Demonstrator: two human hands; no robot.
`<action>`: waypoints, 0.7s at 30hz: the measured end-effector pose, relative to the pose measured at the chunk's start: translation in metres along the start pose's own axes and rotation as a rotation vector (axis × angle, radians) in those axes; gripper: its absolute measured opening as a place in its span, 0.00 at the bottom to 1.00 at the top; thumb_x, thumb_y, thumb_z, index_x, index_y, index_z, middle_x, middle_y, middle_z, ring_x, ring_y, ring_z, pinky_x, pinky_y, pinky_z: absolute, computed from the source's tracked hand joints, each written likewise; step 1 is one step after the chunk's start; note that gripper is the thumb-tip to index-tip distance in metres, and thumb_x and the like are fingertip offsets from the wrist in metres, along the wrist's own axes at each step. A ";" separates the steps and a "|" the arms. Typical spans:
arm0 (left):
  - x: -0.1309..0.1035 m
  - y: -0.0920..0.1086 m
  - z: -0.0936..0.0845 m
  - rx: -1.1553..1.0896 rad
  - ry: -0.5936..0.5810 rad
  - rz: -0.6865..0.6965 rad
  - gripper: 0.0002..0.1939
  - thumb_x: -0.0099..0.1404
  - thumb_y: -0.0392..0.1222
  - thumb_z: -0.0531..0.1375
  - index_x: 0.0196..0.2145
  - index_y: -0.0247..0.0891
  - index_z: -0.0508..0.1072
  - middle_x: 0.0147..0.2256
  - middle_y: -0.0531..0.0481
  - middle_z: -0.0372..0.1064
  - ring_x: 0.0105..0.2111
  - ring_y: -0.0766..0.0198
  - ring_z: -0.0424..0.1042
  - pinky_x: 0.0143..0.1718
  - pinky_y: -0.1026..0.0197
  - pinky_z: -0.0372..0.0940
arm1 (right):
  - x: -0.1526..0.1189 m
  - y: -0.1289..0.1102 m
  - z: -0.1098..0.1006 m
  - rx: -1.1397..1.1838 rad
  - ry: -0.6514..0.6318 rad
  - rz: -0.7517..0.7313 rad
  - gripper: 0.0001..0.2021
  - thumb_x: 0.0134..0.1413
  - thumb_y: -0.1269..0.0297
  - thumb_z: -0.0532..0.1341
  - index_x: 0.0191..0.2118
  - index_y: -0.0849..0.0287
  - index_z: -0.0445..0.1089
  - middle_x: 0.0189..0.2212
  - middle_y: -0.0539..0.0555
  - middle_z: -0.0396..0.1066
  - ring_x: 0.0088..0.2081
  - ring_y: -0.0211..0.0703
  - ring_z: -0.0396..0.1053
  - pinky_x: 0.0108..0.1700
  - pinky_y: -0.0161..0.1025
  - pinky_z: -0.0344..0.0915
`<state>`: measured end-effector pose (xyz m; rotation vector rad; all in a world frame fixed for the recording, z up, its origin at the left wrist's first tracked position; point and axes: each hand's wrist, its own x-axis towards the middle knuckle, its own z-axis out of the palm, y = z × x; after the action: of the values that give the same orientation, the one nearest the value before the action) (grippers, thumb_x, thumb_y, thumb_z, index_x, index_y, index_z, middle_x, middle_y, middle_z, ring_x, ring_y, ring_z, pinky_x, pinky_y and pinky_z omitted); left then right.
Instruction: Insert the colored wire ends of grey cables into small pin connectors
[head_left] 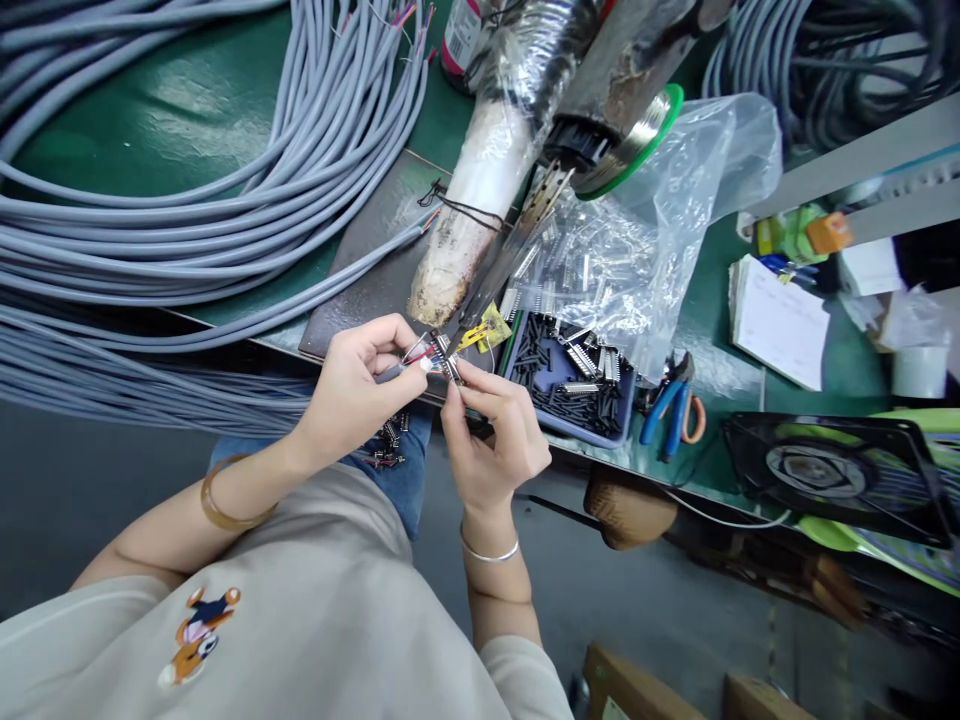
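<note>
My left hand (360, 378) is closed in a pinch on the stripped end of a grey cable (389, 374), whose thin coloured wires (421, 354) fan out toward a connector. That small multi-pin connector (450, 366) is pinched between the thumb and fingers of my right hand (501, 428). The wires meet the connector's pin side, though my fingertips partly hide the joints. From above, a soldering iron (517, 235) slants down, its dark tip close to or touching the pins; I cannot tell which. A yellow piece (475, 336) lies just behind.
A purple tray (624, 425) of connectors and black sleeves sits right of my hands, under a plastic bag (675, 220). Beyond are pliers (667, 405), a notepad (776, 320) and a black fan (825, 468). Grey cable coils (225, 225) cover the left; a solder spool (637, 145) stands behind.
</note>
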<state>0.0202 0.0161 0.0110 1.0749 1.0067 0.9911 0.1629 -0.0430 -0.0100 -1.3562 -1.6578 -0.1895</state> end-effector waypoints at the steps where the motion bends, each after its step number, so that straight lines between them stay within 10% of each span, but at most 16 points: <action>1: 0.000 0.001 0.001 0.005 0.003 0.009 0.06 0.52 0.33 0.65 0.25 0.36 0.69 0.24 0.54 0.64 0.24 0.72 0.62 0.22 0.71 0.56 | 0.000 0.001 0.000 0.006 0.002 0.000 0.09 0.57 0.76 0.67 0.39 0.54 0.71 0.41 0.53 0.83 0.40 0.40 0.82 0.43 0.37 0.80; 21: 0.003 0.002 -0.003 -0.018 -0.046 -0.064 0.07 0.51 0.33 0.67 0.25 0.36 0.70 0.24 0.55 0.64 0.22 0.74 0.59 0.22 0.70 0.54 | -0.002 0.003 0.000 -0.153 0.003 -0.197 0.07 0.58 0.74 0.68 0.37 0.57 0.72 0.38 0.54 0.84 0.35 0.38 0.82 0.40 0.31 0.79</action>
<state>0.0175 0.0201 0.0119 1.0399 0.9870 0.9184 0.1652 -0.0435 -0.0121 -1.3011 -1.8042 -0.4416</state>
